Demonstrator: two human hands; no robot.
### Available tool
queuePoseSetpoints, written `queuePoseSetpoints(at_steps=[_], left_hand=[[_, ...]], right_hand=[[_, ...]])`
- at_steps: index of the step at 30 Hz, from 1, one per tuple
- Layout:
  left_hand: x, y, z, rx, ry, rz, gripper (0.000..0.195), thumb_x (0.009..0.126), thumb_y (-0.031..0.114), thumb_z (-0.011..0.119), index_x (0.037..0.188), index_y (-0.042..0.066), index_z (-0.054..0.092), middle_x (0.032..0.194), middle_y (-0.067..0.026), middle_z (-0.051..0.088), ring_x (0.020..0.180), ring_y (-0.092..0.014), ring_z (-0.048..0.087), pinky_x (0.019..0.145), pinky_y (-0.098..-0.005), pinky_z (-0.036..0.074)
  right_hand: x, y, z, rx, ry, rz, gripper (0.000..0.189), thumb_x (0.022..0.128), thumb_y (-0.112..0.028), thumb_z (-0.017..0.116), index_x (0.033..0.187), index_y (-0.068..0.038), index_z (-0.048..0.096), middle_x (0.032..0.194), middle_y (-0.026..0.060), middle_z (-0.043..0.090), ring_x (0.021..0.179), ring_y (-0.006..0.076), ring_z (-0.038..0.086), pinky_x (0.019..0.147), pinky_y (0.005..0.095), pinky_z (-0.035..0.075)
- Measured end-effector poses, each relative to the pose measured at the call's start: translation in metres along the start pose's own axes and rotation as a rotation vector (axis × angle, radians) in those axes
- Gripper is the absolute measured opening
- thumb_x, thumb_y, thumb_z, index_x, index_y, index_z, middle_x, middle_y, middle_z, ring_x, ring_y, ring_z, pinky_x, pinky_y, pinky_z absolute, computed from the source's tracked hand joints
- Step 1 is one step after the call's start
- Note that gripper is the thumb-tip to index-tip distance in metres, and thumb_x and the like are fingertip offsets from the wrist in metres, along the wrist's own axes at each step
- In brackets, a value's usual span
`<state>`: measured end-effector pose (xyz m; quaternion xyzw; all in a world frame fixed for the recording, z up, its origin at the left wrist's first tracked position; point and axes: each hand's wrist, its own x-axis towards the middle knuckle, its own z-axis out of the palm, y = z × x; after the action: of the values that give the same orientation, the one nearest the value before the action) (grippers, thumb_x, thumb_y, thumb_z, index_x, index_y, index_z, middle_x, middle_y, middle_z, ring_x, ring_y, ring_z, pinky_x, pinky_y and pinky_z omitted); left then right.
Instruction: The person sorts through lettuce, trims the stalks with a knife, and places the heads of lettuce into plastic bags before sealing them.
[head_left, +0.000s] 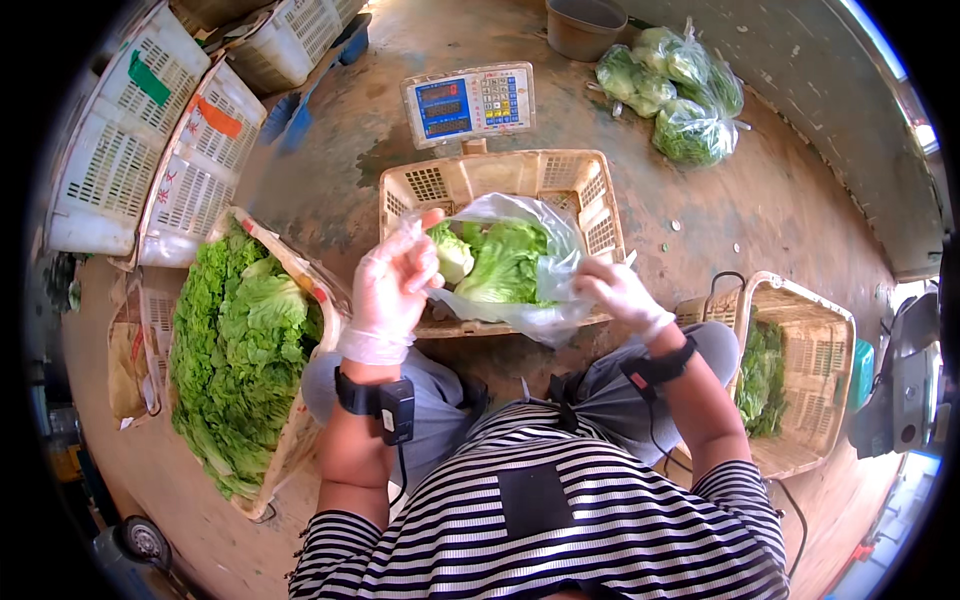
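A clear plastic bag (564, 238) with green leafy lettuce (504, 259) inside rests in a beige plastic crate (491, 176) before my knees. At the bag's left rim is my left hand (394, 274), in a thin clear glove, its fingers curled on the film. My gloved right hand (616, 291) pinches the gathered plastic on the opposite side. Between them the bag's mouth is spread, showing a pale lettuce base (454, 255) beside the broad leaves. The crate sits in front of a digital weighing scale display (470, 105), apparently on its platform, which is hidden.
To my left a tilted crate (300, 277) is heaped with lettuce (240, 360). Another crate (814, 375) with some greens (761, 382) lies at my right. Stacked white crates (127, 142) stand far left. Bagged vegetables (679, 90) and a bucket (585, 30) sit on the floor ahead.
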<state>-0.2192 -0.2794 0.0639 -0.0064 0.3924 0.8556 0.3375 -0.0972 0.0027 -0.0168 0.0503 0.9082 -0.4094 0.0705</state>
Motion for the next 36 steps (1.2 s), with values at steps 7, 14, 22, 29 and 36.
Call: queuePoseSetpoints(at_steps=[7,14,22,29,36], left_hand=[[-0.013,0.009,-0.012,0.231,0.097,0.055,0.04,0.083,0.015,0.045,0.119,-0.003,0.05,0.095,-0.0097,0.062,0.06,-0.011,0.055,0.062,-0.0253,0.047],[-0.013,-0.007,-0.028,0.098,-0.349,-0.192,0.065,0.083,0.015,0.062,0.138,0.011,0.029,0.129,-0.016,0.046,0.084,-0.022,0.066,0.042,-0.017,0.047],[0.017,-0.018,0.017,0.503,-0.457,-0.461,0.054,0.074,0.028,0.072,0.116,0.002,0.05,0.081,-0.0016,0.057,0.064,-0.006,0.053,0.052,-0.0205,0.043],[0.026,-0.012,0.005,1.197,-0.207,-0.207,0.026,0.078,0.015,0.066,0.101,0.002,0.061,0.079,0.001,0.06,0.064,-0.006,0.053,0.059,-0.0187,0.044],[0.054,-0.089,-0.135,0.132,0.591,-0.308,0.028,0.086,0.038,0.056,0.072,0.014,0.051,0.056,0.003,0.044,0.063,-0.017,0.052,0.072,-0.039,0.045]], right_hand=[[0.001,0.044,0.026,-0.417,-0.351,0.236,0.043,0.084,-0.043,0.046,0.082,-0.004,0.064,0.078,0.0131,0.065,0.075,0.0289,0.063,0.066,0.0397,0.048],[-0.018,-0.028,-0.018,1.485,-0.27,-0.296,0.019,0.083,-0.021,0.062,0.092,-0.004,0.061,0.091,0.0084,0.063,0.09,0.0198,0.059,0.084,0.0355,0.043],[0.053,-0.122,-0.03,0.432,-0.31,-0.562,0.062,0.082,-0.038,0.063,0.127,-0.001,0.039,0.101,0.0145,0.059,0.097,0.0244,0.058,0.087,0.0378,0.045],[0.087,-0.071,0.03,0.471,-0.322,-0.289,0.057,0.081,-0.053,0.057,0.108,-0.003,0.055,0.096,0.0145,0.06,0.081,0.0223,0.059,0.079,0.0321,0.045],[0.088,0.021,0.059,1.211,0.091,0.083,0.014,0.09,-0.019,0.051,0.089,-0.007,0.058,0.079,0.0007,0.059,0.082,0.0127,0.055,0.079,0.0271,0.044]])
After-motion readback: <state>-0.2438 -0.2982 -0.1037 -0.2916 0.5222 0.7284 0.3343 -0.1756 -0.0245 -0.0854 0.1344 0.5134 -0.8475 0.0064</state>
